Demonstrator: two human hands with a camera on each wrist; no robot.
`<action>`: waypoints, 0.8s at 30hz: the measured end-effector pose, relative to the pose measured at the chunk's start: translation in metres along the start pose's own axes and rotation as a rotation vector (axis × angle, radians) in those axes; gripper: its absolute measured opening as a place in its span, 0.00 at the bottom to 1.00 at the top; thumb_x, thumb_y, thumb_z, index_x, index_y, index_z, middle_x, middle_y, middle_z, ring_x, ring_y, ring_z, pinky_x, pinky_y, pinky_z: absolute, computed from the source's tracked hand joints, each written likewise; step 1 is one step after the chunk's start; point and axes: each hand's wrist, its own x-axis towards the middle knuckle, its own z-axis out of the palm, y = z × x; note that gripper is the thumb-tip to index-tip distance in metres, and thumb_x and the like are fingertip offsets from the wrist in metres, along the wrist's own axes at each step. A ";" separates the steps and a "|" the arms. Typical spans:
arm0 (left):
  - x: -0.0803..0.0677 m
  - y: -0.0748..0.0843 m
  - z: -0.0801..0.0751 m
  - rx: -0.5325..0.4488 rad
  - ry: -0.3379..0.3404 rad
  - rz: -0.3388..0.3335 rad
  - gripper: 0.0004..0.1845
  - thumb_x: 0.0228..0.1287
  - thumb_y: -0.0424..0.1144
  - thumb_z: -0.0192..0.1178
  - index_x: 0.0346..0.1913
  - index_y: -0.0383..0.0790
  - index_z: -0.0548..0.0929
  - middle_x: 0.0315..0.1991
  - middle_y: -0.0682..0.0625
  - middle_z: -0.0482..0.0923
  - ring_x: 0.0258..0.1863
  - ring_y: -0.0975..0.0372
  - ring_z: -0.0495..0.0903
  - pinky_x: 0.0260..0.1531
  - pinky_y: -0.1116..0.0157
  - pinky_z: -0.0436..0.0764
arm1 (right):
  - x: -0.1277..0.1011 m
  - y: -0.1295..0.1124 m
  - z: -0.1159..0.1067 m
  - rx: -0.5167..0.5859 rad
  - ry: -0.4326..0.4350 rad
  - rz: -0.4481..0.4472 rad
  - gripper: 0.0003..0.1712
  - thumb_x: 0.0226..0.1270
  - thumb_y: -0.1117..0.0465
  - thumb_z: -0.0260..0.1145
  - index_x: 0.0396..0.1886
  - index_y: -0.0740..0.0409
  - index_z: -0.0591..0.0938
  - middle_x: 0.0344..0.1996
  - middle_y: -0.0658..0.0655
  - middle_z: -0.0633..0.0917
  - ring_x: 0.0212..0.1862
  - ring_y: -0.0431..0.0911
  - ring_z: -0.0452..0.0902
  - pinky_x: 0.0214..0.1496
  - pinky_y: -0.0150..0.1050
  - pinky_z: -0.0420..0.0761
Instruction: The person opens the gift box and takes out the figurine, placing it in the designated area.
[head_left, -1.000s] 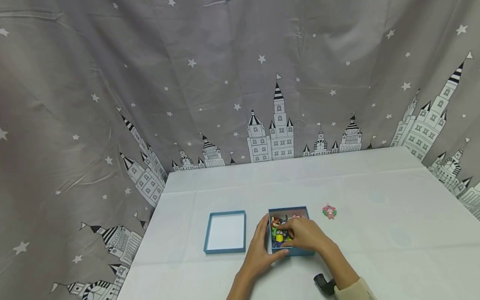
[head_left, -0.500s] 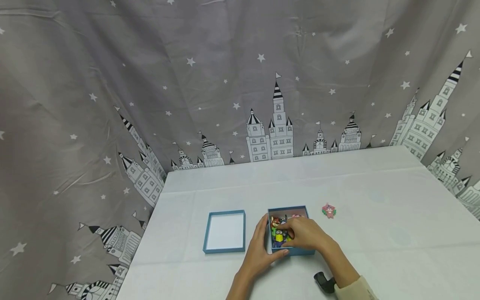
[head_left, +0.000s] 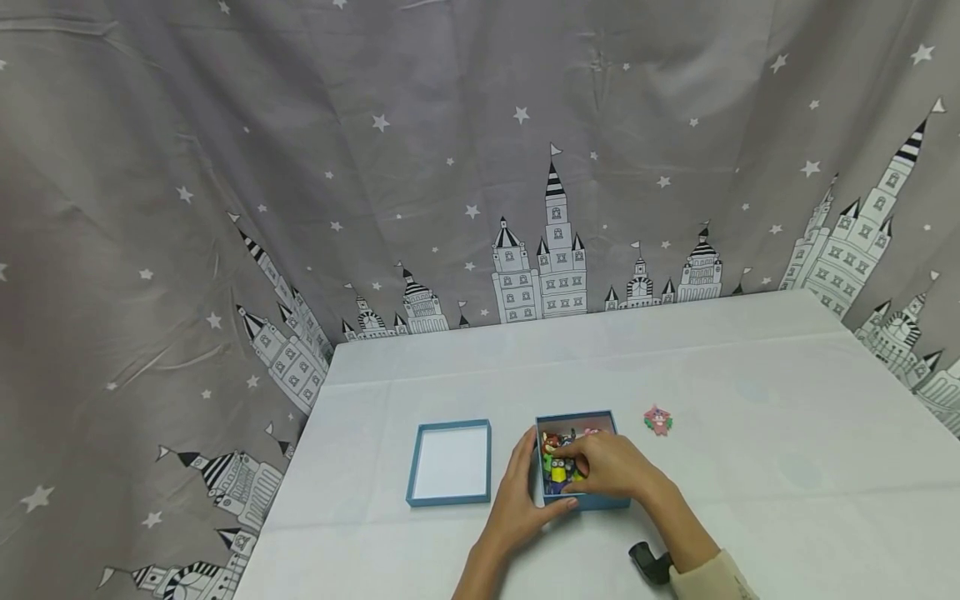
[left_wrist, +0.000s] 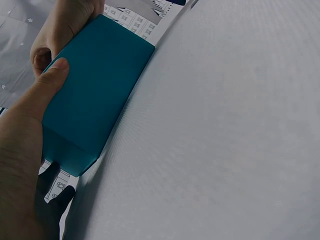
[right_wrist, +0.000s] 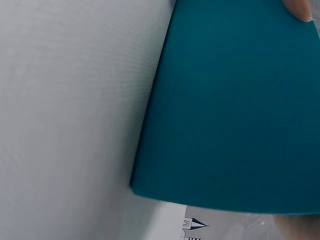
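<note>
Box (head_left: 600,502) of figurines (head_left: 558,472), lid (head_left: 452,463) nearby

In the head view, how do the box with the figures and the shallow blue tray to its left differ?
The box contains colourful figures; the tray shows a bare white inside. The box has deeper walls than the tray. The left hand holds the box and the right hand reaches inside; neither touches the tray. Both are blue-sided and open upward.

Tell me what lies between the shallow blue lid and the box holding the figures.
In the head view, the left hand lies there, against the box; between that hand and the lid shows only bare white tabletop.
</note>
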 end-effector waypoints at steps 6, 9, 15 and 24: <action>0.000 0.000 0.000 0.008 0.006 0.009 0.56 0.47 0.62 0.66 0.73 0.44 0.47 0.71 0.48 0.49 0.68 0.51 0.54 0.62 0.50 0.61 | 0.001 0.001 0.000 0.012 -0.004 -0.004 0.29 0.43 0.46 0.76 0.47 0.50 0.84 0.15 0.39 0.67 0.19 0.32 0.58 0.19 0.28 0.64; 0.000 0.000 0.000 0.007 0.007 0.009 0.56 0.46 0.62 0.66 0.73 0.45 0.47 0.71 0.48 0.49 0.68 0.51 0.54 0.62 0.50 0.61 | 0.001 0.001 -0.001 0.016 -0.006 -0.003 0.29 0.43 0.47 0.76 0.47 0.50 0.84 0.15 0.39 0.67 0.19 0.33 0.59 0.19 0.28 0.64; 0.000 0.000 0.000 -0.004 0.003 0.003 0.56 0.47 0.61 0.66 0.73 0.46 0.47 0.71 0.50 0.48 0.68 0.52 0.53 0.63 0.51 0.60 | 0.002 0.000 -0.002 0.026 -0.010 -0.020 0.29 0.43 0.50 0.77 0.48 0.52 0.84 0.17 0.40 0.69 0.20 0.33 0.59 0.20 0.28 0.64; 0.001 -0.001 0.000 -0.006 0.007 0.012 0.56 0.46 0.62 0.66 0.73 0.44 0.47 0.71 0.46 0.50 0.68 0.52 0.53 0.63 0.51 0.60 | 0.003 -0.001 -0.004 -0.001 -0.041 -0.020 0.31 0.43 0.51 0.77 0.51 0.52 0.83 0.18 0.41 0.69 0.21 0.33 0.60 0.21 0.29 0.63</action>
